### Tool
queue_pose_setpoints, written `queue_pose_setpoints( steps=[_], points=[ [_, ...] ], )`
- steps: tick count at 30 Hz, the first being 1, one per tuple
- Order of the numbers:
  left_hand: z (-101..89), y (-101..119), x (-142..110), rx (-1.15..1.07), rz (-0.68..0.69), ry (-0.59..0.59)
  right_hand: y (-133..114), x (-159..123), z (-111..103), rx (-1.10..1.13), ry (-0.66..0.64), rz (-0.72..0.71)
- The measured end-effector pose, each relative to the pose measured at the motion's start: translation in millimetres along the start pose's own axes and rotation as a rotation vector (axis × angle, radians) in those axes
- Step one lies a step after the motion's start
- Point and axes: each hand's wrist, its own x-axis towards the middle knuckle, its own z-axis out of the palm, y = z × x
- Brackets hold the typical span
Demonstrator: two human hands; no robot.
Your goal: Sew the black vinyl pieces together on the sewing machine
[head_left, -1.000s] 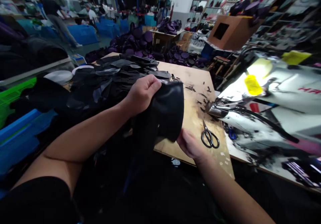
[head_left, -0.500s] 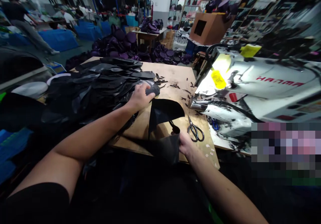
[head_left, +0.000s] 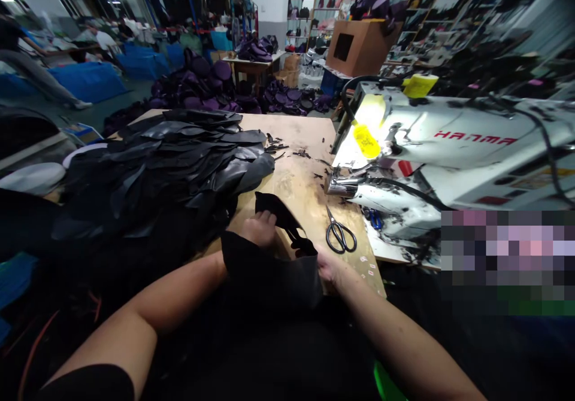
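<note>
A black, leather-like piece (head_left: 269, 278) is bent round in front of me, its near panel hanging over the table's front edge and its far flap standing up. At its right end, my right hand (head_left: 327, 266) is closed on the edge, with the fingertips partly hidden. My left hand (head_left: 260, 228) is between the near panel and the far flap, fingers curled against the flap; the near panel covers my wrist. Black-handled scissors (head_left: 340, 236) lie just right of the piece. On the left is a thick pile of black cut pieces (head_left: 193, 155).
A white sewing machine (head_left: 404, 131) with a cylinder arm stands at the right table edge. Dark scraps (head_left: 300, 153) litter the wooden table (head_left: 287, 179). Beyond are heaps of purple bags (head_left: 197, 84) and a cardboard box (head_left: 359, 45). A person (head_left: 31, 60) is at far left.
My left hand has left the edge of the pile and come toward me, to the bent black piece. My right hand still grips its end. The whole view has shifted slightly.
</note>
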Motion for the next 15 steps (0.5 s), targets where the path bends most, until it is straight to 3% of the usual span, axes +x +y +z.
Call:
queue_pose_setpoints(
  steps=[2, 3, 6, 8, 11, 15],
  points=[
    [-15.8, -16, -1, -0.177, -0.178, 0.087, -9, -2, -11, 0.038, 0.012, 0.041],
    [-24.6, -24, -4, -0.288, -0.3, 0.154, -14, -3, -18, 0.058, 0.063, -0.008],
    [-45.1, -41, -22, -0.735, -0.62, 0.377, -20, -6, -46, 0.077, 0.369, -0.399],
    [-48.5, -40, -40, -1.04, -0.727, 0.489, -10, -12, -64, -0.011, 0.609, -0.656],
    [-36.0, -24, -71, -1.138, -0.73, 0.513, 19, -29, -71, -0.387, 0.777, -0.853],
    [1.5, 7, -103, -0.777, -0.473, 0.343, 35, -39, -36, -0.858, 0.654, -1.046]
  ],
)
